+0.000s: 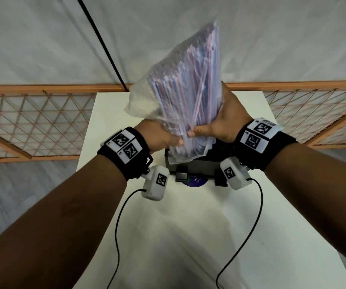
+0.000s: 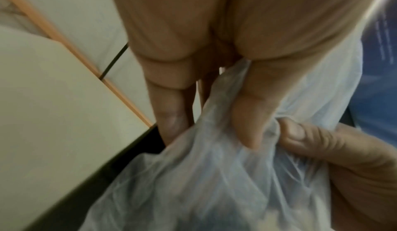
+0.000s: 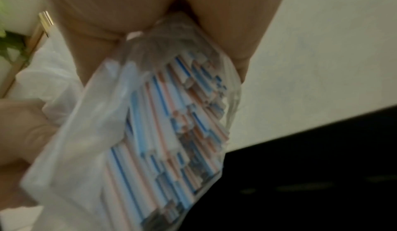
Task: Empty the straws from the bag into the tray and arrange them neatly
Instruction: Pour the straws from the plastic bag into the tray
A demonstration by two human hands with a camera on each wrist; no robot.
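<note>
A clear plastic bag point(image 1: 180, 97) full of red, blue and white striped straws point(image 3: 171, 124) is held upended over a black tray point(image 1: 201, 163), its mouth pointing down at the tray. My left hand point(image 1: 161, 138) pinches the loose plastic near the mouth point(image 2: 225, 149). My right hand point(image 1: 220, 119) wraps around the bundle of straws through the bag. In the right wrist view the straw ends show at the bag's mouth, just above the tray point(image 3: 311, 175). Most of the tray is hidden behind the bag and hands.
The tray stands on a white table point(image 1: 188, 226). A purple round label point(image 1: 195, 181) lies at its near side. Beyond the table's far edge runs an orange lattice rail point(image 1: 32, 122) with white sheeting behind. Black cables point(image 1: 116, 226) trail from both wrist cameras.
</note>
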